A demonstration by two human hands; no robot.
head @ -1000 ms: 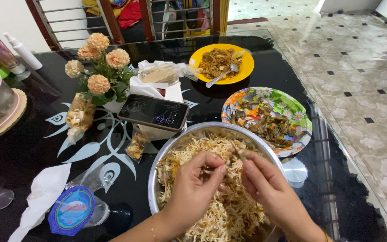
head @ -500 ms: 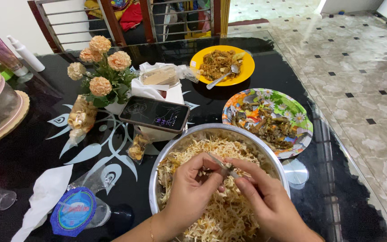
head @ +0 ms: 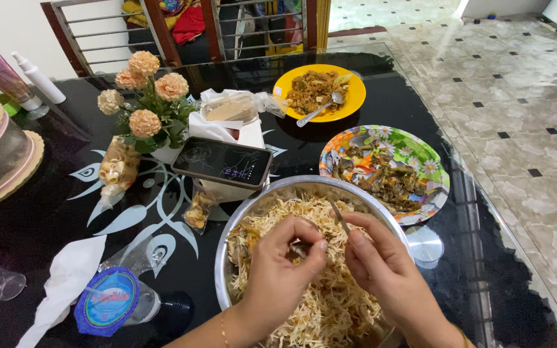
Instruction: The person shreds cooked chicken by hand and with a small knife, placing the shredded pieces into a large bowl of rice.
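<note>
Pulling: right hand (head: 381, 264) has lifted a thin, pale strip (head: 340, 217) upright out of the shredded food (head: 317, 290); half a second ago the same strip lay nearly flat between both hands, pointing toward 10 o'clock.

Right hand: thumb and forefinger pinched on the lower end of the strip, the other fingers curled; the strip's free end now points toward 12 o'clock, tilted a little left.

Left hand (head: 282, 270): fingers bent inward, tips pinched on a small dark bit just at 9 o'clock of the strip's base; what that bit is cannot be told. A second ago this hand sat slightly lower and nearer the right one.

Meaning: judging from the change, the strip has come free of the dark bit, so the two hands now hold separate pieces, close together but apart.

Bowl (head: 272, 196): round metal, at the near edge of the black glass table (head: 46, 212), heaped with shreds; both hands work over its middle. It has stayed put.

Floral plate (head: 427, 154): at 2 o'clock of the bowl, just beside its rim, carrying dark scraps; unchanged.

Yellow plate (head: 354, 96): at 12 o'clock, well apart, with food and a spoon (head: 317, 109).

Phone (head: 222, 162): at 10 o'clock of the bowl, resting on a white box, screen up.

Flowers (head: 146, 96): farther out at 10 o'clock.

Sealed cup (head: 107, 309): at 9 o'clock of the bowl, lying beside a white tissue (head: 66, 277).
</note>
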